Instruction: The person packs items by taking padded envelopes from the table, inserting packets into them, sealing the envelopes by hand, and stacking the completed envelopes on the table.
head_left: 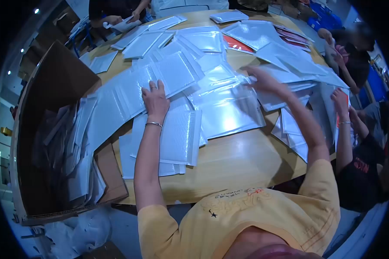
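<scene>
My left hand (156, 100) lies with its fingers stretched out on a strip of white bubble mailers (119, 101), which reaches down to the left into a cardboard box. A ring and a bracelet show on this hand and wrist. My right hand (263, 82) is over the upper right edge of a shiny, flat silvery-white mailer (229, 110). Motion smears its fingers, so whether they grip the mailer cannot be seen. Nearer to me, below my left hand, more padded mailers (179, 136) overlap on the wooden table (229, 166).
The open cardboard box (58, 82) at the left holds many mailers. Piles of mailers (255, 34) cover the table's far side, with a red sheet (237, 44) among them. Other people's hands (340, 101) work at the right, and another person's hands (114, 20) at the far left.
</scene>
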### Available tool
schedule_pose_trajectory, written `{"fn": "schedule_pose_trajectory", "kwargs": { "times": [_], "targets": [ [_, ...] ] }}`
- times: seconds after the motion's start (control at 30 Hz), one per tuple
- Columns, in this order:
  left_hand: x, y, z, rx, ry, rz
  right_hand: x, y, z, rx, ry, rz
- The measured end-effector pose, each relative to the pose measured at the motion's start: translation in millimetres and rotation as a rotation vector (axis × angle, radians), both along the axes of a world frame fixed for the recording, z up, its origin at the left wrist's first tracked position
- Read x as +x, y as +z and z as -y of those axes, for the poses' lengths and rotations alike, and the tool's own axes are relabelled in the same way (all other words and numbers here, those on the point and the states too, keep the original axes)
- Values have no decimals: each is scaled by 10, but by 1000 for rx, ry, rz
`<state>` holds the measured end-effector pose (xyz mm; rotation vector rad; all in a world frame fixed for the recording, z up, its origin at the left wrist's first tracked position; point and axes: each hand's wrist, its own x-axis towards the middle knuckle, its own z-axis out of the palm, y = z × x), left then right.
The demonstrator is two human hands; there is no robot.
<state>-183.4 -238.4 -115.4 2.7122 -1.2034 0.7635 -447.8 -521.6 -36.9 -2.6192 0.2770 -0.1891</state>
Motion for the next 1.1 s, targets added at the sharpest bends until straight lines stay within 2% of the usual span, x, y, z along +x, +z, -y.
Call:
{"fn": "schedule_pose_trajectory", "kwargs": {
  "times": [0.07,0.1,0.2,0.27,0.3,0.37,0.4,0.47,0.53,0.6,0.67,0.77,0.83,0.87,0.93,1.0,1.03,1.1],
  "targets": [
    [124,-165,-70,-15,57,59,227,-355,-501,-180,302,122],
    [125,-195,-169,-23,66,65,255,-342,-767,-114,319,-69],
    [-2,-34,-430,-39,81,60,158,-582,-1149,-354,385,54],
    [-176,217,-586,51,-32,-117,66,-572,-1174,-273,375,98],
    [-213,332,-704,-57,-197,-225,40,-578,-1215,-281,335,80],
    [-164,440,-920,-169,-340,-330,0,-551,-1321,-287,318,66],
    [-44,482,-1032,-319,-346,-389,-36,-511,-1363,-328,283,10],
    [256,532,-1291,-475,-223,-301,-85,-397,-1427,-384,263,-50],
    [585,504,-1647,-460,-31,-53,-120,-281,-1475,-297,189,-162],
    [543,612,-1892,-327,50,-20,-104,-180,-1505,-219,105,-250],
    [385,595,-1930,-127,247,-115,-223,-291,-1390,-90,107,74],
    [606,224,-2018,-36,300,6,-361,-114,-1230,13,133,0],
    [692,69,-2053,-153,187,46,-450,238,-1315,8,143,289],
    [621,129,-1995,-234,172,121,-559,374,-1312,-35,74,364],
    [498,350,-1893,-211,181,75,-757,559,-1267,70,3,606],
    [260,657,-1678,-216,69,216,-939,639,-1319,23,-162,794],
    [222,699,-1561,-85,92,234,-1017,577,-1298,29,-167,820],
    [-135,909,-1293,-47,-39,227,-1138,460,-1234,3,-240,793]
  ]
}}
